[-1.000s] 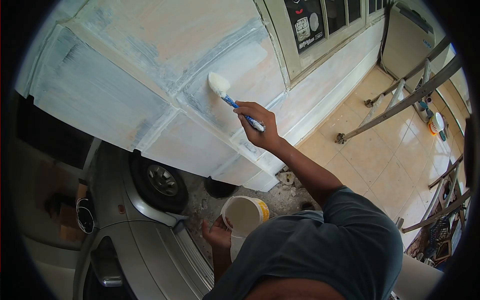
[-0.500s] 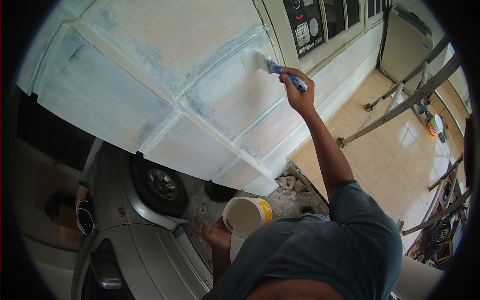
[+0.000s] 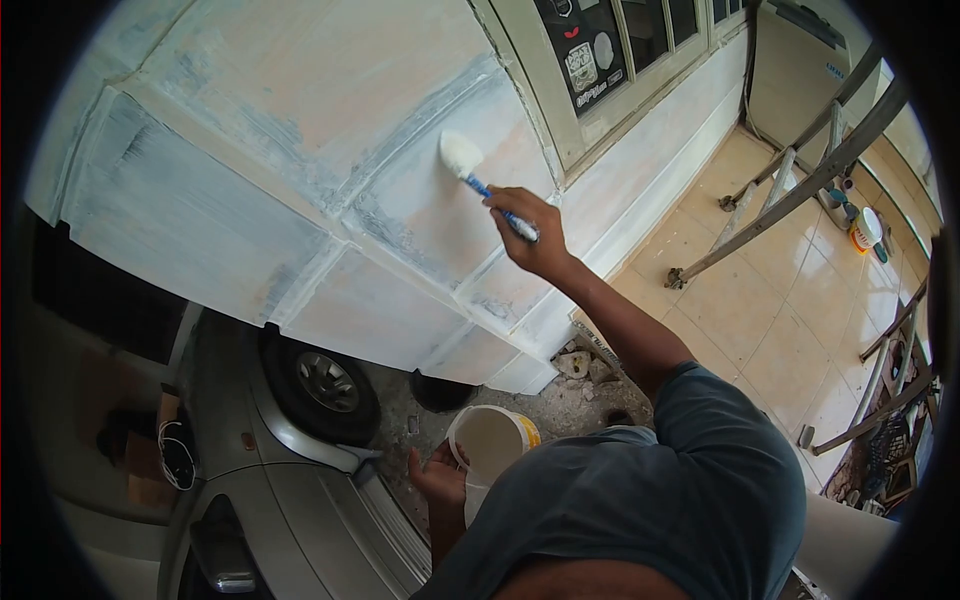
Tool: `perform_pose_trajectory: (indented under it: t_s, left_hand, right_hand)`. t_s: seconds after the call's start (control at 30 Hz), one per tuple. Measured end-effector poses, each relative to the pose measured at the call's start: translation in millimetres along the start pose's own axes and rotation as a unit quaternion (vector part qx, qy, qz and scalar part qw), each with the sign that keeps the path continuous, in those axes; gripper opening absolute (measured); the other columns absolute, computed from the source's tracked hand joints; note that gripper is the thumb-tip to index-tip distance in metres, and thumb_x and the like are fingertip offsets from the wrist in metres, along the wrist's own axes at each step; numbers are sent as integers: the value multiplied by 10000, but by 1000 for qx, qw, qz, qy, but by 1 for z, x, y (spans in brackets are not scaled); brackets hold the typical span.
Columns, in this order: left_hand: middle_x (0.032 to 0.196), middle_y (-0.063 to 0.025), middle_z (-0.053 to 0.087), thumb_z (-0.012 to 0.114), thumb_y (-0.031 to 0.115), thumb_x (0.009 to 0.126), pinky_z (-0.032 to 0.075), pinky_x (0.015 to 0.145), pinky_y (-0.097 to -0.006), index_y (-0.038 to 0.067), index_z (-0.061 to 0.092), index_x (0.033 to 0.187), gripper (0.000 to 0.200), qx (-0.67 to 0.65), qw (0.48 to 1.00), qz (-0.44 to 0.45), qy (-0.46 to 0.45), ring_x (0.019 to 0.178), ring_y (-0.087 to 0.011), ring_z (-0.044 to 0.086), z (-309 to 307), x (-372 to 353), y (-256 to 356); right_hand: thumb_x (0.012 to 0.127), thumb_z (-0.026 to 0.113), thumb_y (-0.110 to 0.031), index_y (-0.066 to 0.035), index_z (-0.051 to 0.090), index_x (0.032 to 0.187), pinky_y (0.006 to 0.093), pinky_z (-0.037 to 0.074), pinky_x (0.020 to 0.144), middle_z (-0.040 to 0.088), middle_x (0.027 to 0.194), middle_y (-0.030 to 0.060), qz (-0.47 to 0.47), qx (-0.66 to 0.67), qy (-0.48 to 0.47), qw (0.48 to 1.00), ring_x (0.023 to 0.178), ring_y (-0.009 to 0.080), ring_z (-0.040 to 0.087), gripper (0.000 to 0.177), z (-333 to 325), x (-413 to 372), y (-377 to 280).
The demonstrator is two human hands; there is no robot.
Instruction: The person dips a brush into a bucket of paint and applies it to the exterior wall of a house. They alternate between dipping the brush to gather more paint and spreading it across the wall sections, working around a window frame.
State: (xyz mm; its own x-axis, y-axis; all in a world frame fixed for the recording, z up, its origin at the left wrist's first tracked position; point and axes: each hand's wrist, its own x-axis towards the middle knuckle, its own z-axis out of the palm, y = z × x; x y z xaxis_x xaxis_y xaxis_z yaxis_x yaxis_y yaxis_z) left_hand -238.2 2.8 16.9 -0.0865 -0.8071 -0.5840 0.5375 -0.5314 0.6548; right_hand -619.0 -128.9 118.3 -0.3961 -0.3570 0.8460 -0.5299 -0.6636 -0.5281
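Observation:
A paintbrush (image 3: 480, 185) with a blue-and-white handle is gripped in my right hand (image 3: 537, 238). Its white, paint-loaded bristles lie against a patchy white, grey and pinkish wall panel (image 3: 430, 205), just below a raised grey band. Low in front of my body, my left hand (image 3: 440, 476) holds a white paint bucket (image 3: 533, 432) at its side, fingers at the rim. The bucket tilts with its mouth toward the wall, and its pale inside shows. My shirt hides the bucket's lower part.
A silver car (image 3: 300, 500) is parked close on the left, its wheel (image 3: 328, 382) near the wall. A window (image 3: 585, 75) sits above right. A metal scaffold frame (image 3: 760, 220) stands on the tiled floor (image 3: 745, 310), with another white bucket (image 3: 866, 230) behind. Rubble (image 3: 575, 365) lies by the wall's base.
My right hand has moved left and slightly down, carrying the brush across the panel away from the window. My left hand still holds the bucket in nearly the same place.

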Motion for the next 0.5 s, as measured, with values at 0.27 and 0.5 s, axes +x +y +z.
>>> perform_pose_trajectory:
  t_s: [0.27,0.5]
  left_hand:
    - [1107,-175,497,508,655,777,401,884,-387,-135,480,1194,894,6,1000,2,-13,987,-263,487,7,0,-1]
    - [1145,-183,486,499,658,775,389,906,-397,-142,464,1214,914,-16,999,5,-27,1038,-281,472,-6,0,-6]
  right_hand:
    - [829,637,4,6,673,940,319,518,786,681,946,178,13,187,-93,978,917,270,673,117,7,15,-28]
    - [845,642,-16,10,678,959,238,499,680,692,844,94,88,69,46,993,757,111,637,123,-53,69,41]
